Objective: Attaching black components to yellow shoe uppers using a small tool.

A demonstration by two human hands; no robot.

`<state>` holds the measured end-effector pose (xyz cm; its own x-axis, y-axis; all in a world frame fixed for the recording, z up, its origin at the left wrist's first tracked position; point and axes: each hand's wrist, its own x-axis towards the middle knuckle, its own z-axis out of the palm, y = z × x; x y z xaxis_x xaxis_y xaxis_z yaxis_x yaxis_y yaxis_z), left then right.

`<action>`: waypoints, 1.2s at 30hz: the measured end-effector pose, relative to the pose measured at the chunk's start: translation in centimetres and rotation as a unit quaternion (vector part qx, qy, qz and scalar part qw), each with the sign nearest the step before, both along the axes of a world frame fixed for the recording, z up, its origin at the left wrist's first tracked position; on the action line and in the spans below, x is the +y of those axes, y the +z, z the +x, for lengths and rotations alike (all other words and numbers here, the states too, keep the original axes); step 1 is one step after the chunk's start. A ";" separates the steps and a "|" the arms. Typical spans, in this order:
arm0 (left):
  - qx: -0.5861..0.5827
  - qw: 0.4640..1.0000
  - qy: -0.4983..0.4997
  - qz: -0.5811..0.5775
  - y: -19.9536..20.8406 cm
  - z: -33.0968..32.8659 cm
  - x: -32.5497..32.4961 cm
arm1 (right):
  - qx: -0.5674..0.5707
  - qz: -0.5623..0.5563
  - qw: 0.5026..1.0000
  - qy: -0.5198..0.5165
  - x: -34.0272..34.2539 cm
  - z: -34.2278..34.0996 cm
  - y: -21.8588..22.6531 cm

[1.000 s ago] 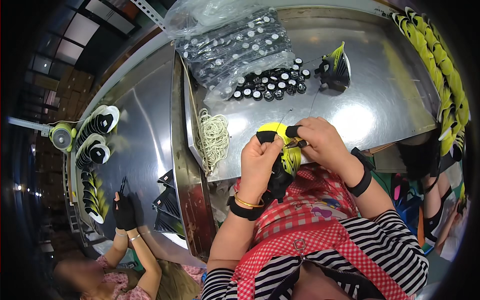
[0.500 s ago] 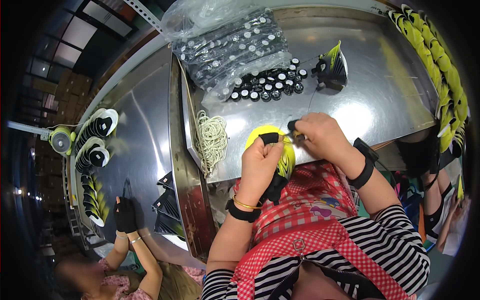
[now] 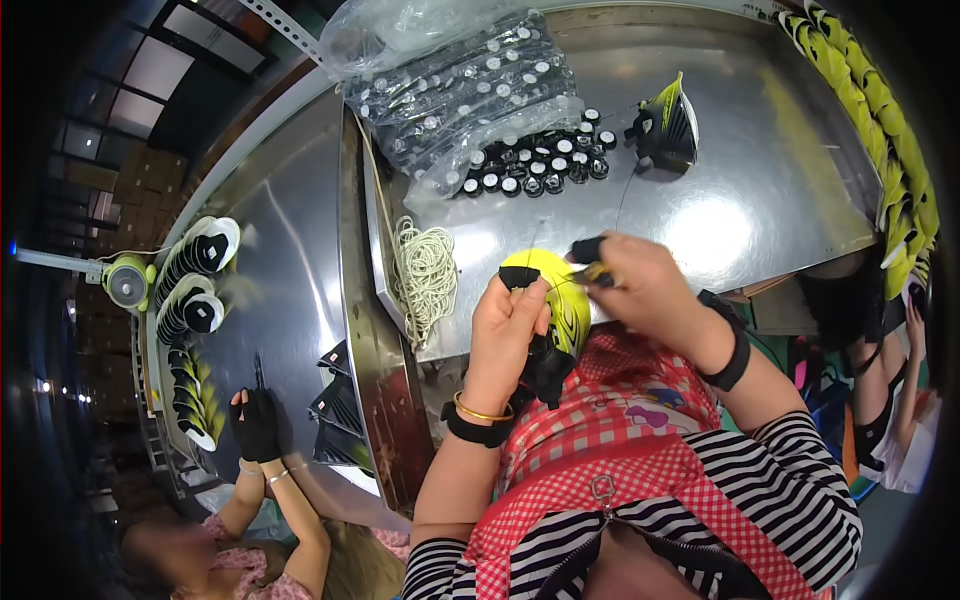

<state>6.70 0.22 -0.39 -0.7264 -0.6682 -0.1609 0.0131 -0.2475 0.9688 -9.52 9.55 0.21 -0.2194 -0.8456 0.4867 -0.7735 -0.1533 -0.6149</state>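
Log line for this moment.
left fingers: hold yellow piece | right fingers: hold tool beside it | table: cord coil, black parts

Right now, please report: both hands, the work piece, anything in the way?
Left hand holding yellow-and-black curved shell. Right hand closed on small pliers-like tool; contact with shell unclear. Pale cord bundle to the left, apart from both hands.

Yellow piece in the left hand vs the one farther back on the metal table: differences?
- Support: the yellow piece is held in the left hand; the far piece sits on the metal table, untouched.
- Look: the yellow piece shows mostly yellow; the far piece mostly black, with a yellow edge.

Shared: both show yellow and black.
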 end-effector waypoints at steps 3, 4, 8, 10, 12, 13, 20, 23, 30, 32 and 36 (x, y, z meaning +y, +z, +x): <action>0.016 1.000 -0.006 0.020 0.2 0.0 0.2 | 0.030 -0.002 0.999 0.023 -0.7 1.6 -1.5; 0.031 0.999 -0.002 0.031 0.2 0.0 0.4 | 0.031 -0.004 0.999 0.025 -0.8 1.7 -1.6; 0.067 0.997 0.005 0.042 -0.5 0.2 0.6 | -0.141 -0.009 0.989 -0.032 -0.6 2.5 -1.5; 0.050 0.998 0.021 0.033 -0.6 -0.1 1.0 | -0.385 -0.017 0.922 -0.033 -0.2 3.2 -1.4; 0.049 0.998 0.029 0.026 -0.4 -0.4 1.3 | -0.467 0.004 0.884 -0.007 -0.1 3.1 -1.5; 0.044 0.997 0.061 0.012 -0.1 -0.7 1.3 | -0.546 0.024 0.837 0.018 0.0 3.1 -1.5; 0.056 0.991 0.109 0.044 0.3 -1.2 1.3 | -0.573 0.060 0.816 0.046 0.0 3.4 -2.2; 0.048 0.991 0.117 0.047 0.1 -1.2 1.3 | -0.493 0.083 0.866 -0.003 0.3 3.3 -2.0; 0.051 0.992 0.075 0.092 -0.4 -0.9 1.3 | 0.098 0.059 0.986 -0.119 0.7 2.7 -1.5; 0.036 0.992 0.077 0.092 -0.2 -1.1 1.6 | 0.101 0.088 0.983 -0.125 0.8 2.4 -1.6; 0.004 0.993 0.090 0.076 0.2 -1.3 1.4 | 0.072 0.049 0.996 -0.025 0.6 0.8 -1.6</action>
<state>5.43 1.58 -0.18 -0.5994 -0.7555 -0.2643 0.0777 -0.3836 0.9202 -8.73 10.18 -1.36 -0.1964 -0.8801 0.4322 -0.8596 -0.0575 -0.5077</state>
